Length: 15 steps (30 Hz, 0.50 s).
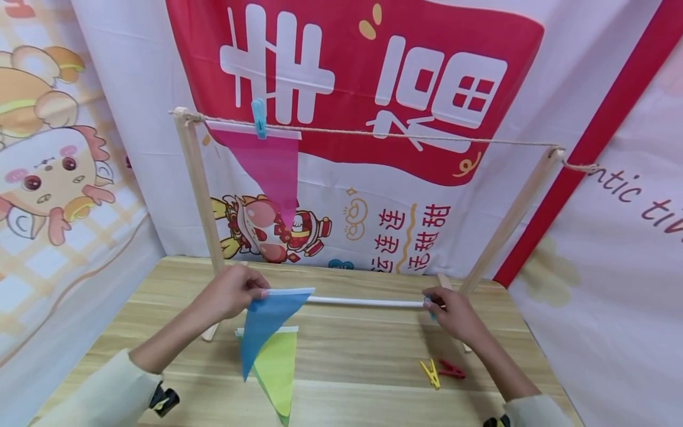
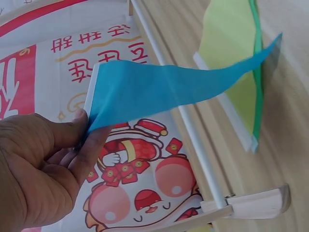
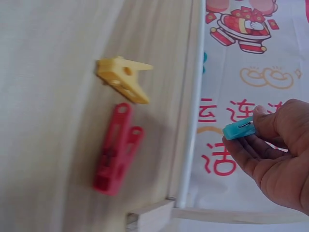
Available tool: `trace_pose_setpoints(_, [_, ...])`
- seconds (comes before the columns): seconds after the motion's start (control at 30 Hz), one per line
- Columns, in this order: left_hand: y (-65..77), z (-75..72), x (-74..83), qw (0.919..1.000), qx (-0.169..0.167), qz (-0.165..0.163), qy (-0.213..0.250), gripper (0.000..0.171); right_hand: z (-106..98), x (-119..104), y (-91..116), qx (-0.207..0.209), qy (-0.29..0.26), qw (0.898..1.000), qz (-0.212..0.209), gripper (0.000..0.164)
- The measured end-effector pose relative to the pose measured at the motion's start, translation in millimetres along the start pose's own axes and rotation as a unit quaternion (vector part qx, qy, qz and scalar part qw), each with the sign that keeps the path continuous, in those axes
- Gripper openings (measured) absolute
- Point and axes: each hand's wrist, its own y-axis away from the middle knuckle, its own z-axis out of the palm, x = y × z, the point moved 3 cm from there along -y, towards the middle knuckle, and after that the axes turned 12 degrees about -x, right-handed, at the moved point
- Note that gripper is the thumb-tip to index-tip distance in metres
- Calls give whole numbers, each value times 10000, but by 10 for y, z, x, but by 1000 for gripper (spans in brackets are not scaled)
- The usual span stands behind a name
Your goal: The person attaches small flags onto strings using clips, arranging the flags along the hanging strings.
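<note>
My left hand point(image 1: 239, 290) pinches a blue triangular pennant point(image 1: 272, 314) at one end of its white top strip, and the pennant hangs down in a curve. In the right wrist view, my right hand point(image 3: 282, 150) holds a light-blue clothespin point(image 3: 240, 128) between thumb and fingers. Above both hands a twine line point(image 1: 373, 133) runs between two wooden posts. A pink pennant point(image 1: 272, 169) hangs from its left part under another light-blue clothespin point(image 1: 259, 118). Yellow-green pennants point(image 1: 280, 362) lie on the table, partly hidden behind the blue one.
A yellow clothespin point(image 1: 430, 373) and a red clothespin point(image 1: 452, 369) lie on the wooden table point(image 1: 363, 391) at the right. A white rod point(image 1: 368, 302) spans low between the left post point(image 1: 197, 190) and right post point(image 1: 507, 225). Printed cloth hangs behind.
</note>
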Motion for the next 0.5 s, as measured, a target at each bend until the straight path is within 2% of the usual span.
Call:
trace_pose_setpoints(0.23, [-25,-56,125,9995,-114,57,281,9,-183,-128,-124,62,102,9996,-268,24])
trace_pose_setpoints(0.5, [-69,-103,288,9984,-80,228,510,10,-408,-375,-266,228,247,9989,-335,26])
